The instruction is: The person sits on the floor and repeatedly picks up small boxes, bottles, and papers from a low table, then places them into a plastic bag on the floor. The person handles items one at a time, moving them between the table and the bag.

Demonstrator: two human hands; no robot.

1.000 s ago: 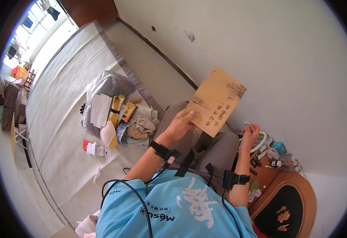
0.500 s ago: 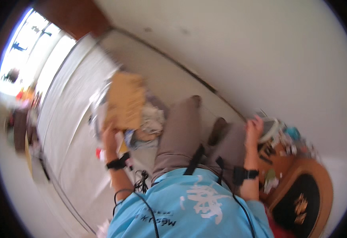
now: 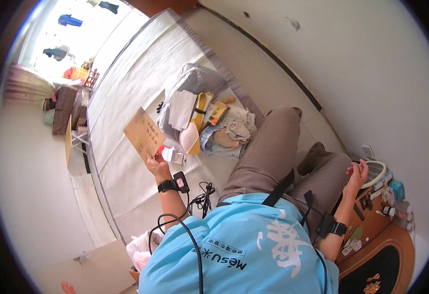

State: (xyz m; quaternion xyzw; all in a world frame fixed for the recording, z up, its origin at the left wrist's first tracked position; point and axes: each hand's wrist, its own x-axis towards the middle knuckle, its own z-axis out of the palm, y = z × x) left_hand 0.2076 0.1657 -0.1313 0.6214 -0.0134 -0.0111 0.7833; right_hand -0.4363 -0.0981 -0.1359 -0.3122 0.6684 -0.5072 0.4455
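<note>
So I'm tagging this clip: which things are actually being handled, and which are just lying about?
In hand:
- brown envelope, held by the left hand
- right hand, at the edge of the wooden table; whether it holds anything is unclear

Lying about:
- grey bag
- clothes pile
- black cable

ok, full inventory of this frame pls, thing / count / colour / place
brown envelope: 1, tan, held up over the pale sheet on the person's left
pile of clothes and bags: 1 heap, grey, white, yellow and beige, on the pale sheet ahead of the knees
small red-and-white pack: 1, on the sheet just right of the envelope
black cable: 1 tangle, on the floor by the left forearm
wooden side table: 1, brown, at the person's right, with small bottles and boxes on it
white round dish: 1, at the table's far edge
left hand: grips the envelope's lower edge, black wrist device
right hand: raised beside the dish, fingers loosely curled, holding nothing I can make out
</note>
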